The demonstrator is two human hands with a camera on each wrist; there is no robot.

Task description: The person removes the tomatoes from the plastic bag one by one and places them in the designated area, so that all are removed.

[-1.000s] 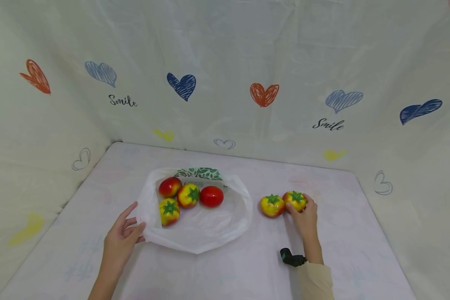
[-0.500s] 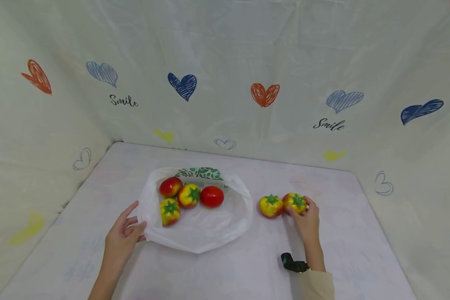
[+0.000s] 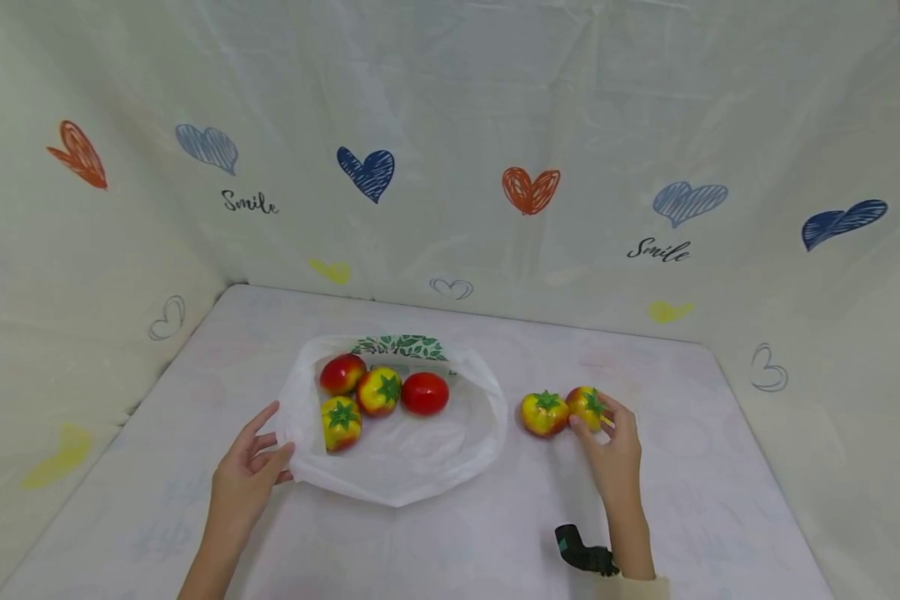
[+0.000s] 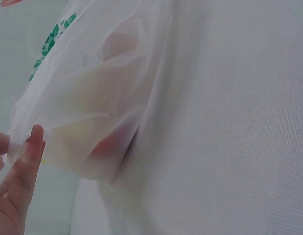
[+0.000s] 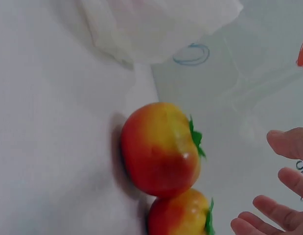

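My left hand (image 3: 243, 479) pinches the left rim of a white plastic bag (image 3: 397, 487), thumb on one side of the film and fingers on the other in the left wrist view. Inside the gaping bag lie several tomatoes, among them an all-red one (image 3: 425, 393) and a yellow-red one (image 3: 341, 423) with a green leaf top. To the bag's right, two more yellow-red tomatoes sit side by side, a left one (image 3: 544, 414) and a right one (image 3: 585, 407). My right hand (image 3: 617, 450) is just at the right tomato; in the right wrist view its spread fingers (image 5: 276, 213) stand apart from both.
A pale table (image 3: 487, 550) carries everything. Behind it and at the sides hangs a white curtain (image 3: 450, 100) printed with hearts and "Smile". A black wrist-worn device (image 3: 585, 553) juts from my right wrist.
My right hand has drawn back towards me and slightly right, its fingers loosening from the right tomato. The two tomatoes have shifted a little. My left hand and the bag stay nearly still.
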